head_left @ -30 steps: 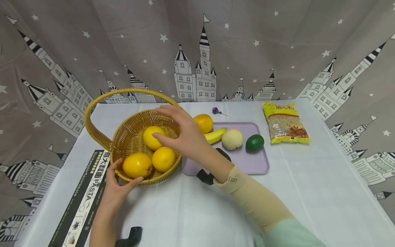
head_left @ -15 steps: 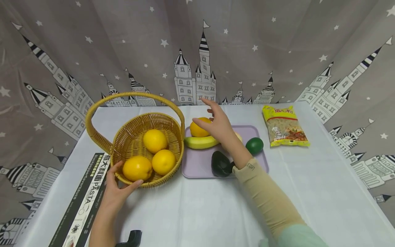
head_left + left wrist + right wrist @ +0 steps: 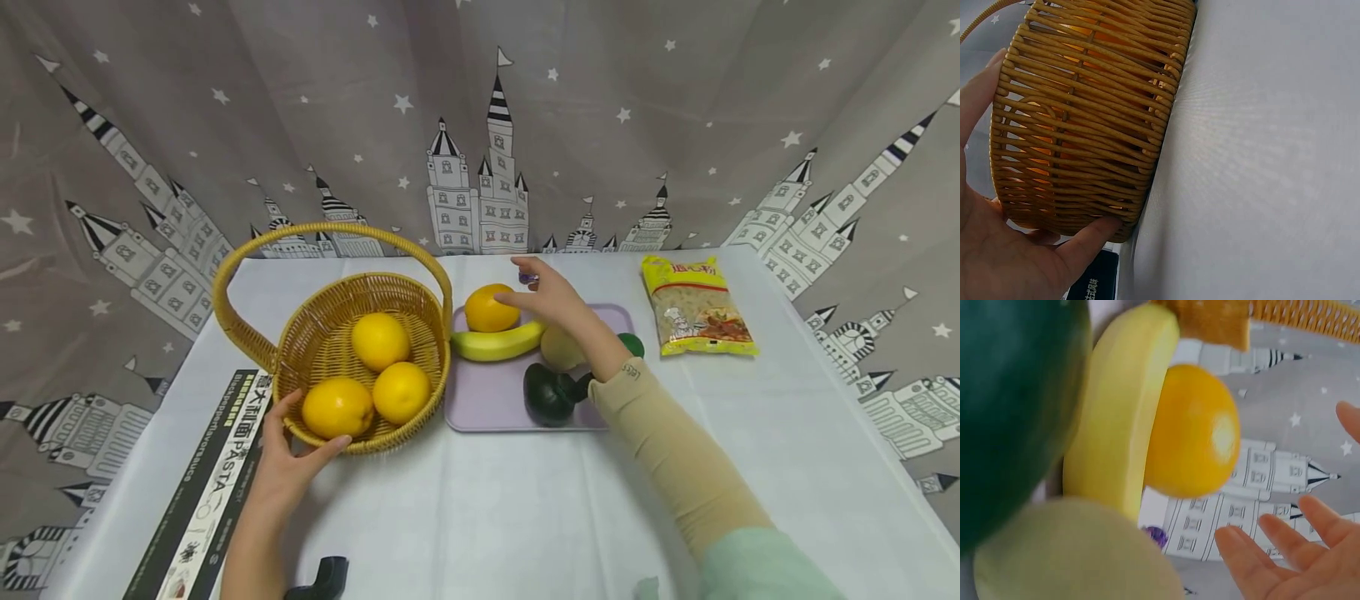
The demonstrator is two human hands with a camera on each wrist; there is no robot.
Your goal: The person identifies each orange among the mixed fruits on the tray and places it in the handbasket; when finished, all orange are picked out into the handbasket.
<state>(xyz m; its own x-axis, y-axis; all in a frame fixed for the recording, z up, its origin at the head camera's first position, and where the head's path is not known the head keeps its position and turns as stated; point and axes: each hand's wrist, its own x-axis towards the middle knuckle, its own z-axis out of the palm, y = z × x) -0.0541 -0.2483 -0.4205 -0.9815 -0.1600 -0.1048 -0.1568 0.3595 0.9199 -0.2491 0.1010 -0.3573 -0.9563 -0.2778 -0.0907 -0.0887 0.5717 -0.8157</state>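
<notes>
My left hand holds the near-left side of a yellow wicker basket, its thumb pressed on the woven wall in the left wrist view. Inside the basket are two round orange fruits and a larger lemon-shaped one. My right hand hovers over the far part of a lilac tray, fingers spread and holding nothing. An orange lies just left of it, apart from the fingertips. A banana, a pale peach, an avocado and a green fruit share the tray.
A black-and-white pasta box lies left of the basket. A yellow food packet lies at the far right. Behind the tray is a purple lollipop, partly hidden by my right hand. A grey castle-print curtain closes the back.
My right hand has left the fruit in the basket and moved right over the tray, then slightly farther right. The left hand has stayed on the basket.
</notes>
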